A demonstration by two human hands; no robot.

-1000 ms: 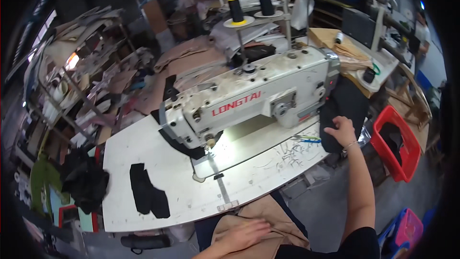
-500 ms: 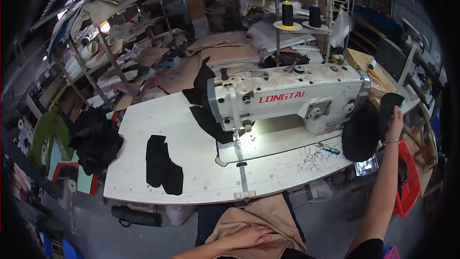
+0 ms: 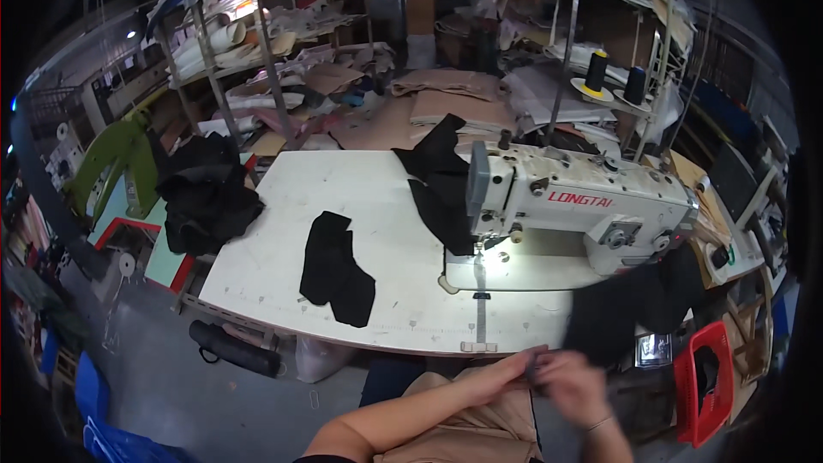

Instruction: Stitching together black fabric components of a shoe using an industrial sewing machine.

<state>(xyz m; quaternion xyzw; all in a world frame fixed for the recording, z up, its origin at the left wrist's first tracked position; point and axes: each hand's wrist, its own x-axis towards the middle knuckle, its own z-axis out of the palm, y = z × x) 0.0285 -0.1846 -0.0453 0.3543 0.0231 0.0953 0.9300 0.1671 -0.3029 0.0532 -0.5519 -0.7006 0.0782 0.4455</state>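
Observation:
My left hand (image 3: 507,375) and my right hand (image 3: 576,387) meet in front of the table edge, above tan cloth (image 3: 467,437) on my lap. Both pinch the end of a black fabric piece, a dark bit of which shows between the fingers; motion smears my right hand. Black fabric (image 3: 604,317) stretches from beside my right hand up over the table's right part. Behind stands a white sewing machine (image 3: 574,193), its lamp lit at the needle. Another cut black piece (image 3: 337,270) lies flat left of the machine. More black pieces (image 3: 441,197) lie left of the machine head, partly behind it.
A heap of black fabric (image 3: 206,193) sits at the table's left end, near a green machine (image 3: 116,163). A red basket (image 3: 703,386) stands at the right. Thread cones (image 3: 596,73) rise behind the machine, before shelves piled with material.
My right hand has come from the far right down to my left hand, bringing black fabric. My left hand has risen off the lap cloth. The view has swung rightward.

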